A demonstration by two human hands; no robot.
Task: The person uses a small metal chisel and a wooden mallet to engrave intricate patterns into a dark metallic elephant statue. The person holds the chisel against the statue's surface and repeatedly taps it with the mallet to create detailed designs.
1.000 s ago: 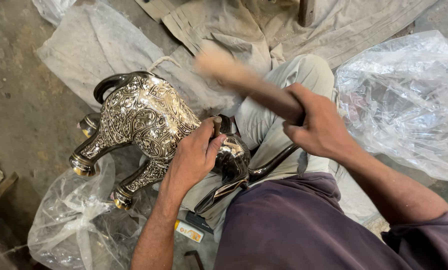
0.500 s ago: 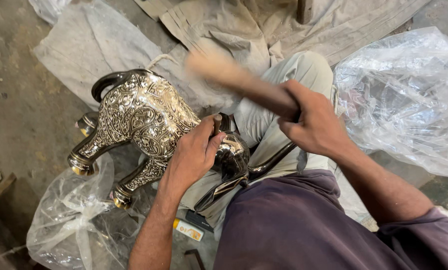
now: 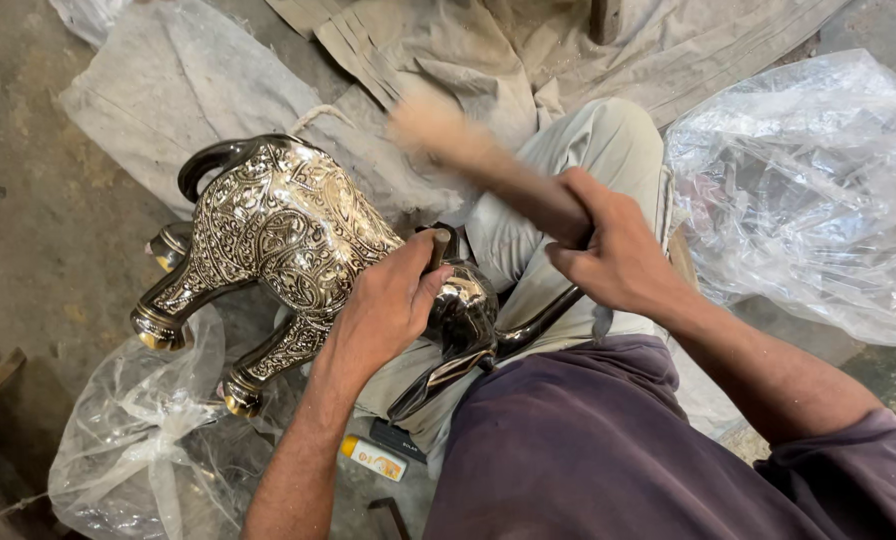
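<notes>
An ornate silver-and-black metal animal figure [image 3: 268,230] lies on its side across my lap, its legs pointing left. My left hand [image 3: 388,305] presses against its neck and grips a thin metal punch [image 3: 438,245] set on the metal. My right hand [image 3: 613,255] is closed around a wooden mallet handle [image 3: 488,165], which is raised above the figure and blurred by motion. The figure's dark shiny head [image 3: 463,310] and a long curved horn [image 3: 538,325] rest against my thigh.
A crumpled clear plastic sheet [image 3: 818,190] lies at the right and another plastic sheet [image 3: 138,440] at the lower left. Grey cloth [image 3: 178,90] covers the dirty floor behind. A small yellow tube [image 3: 373,458] lies by my leg.
The mallet in my right hand has swung a little, its blurred head shifting leftward and down. My left hand and the figure have stayed in place.
</notes>
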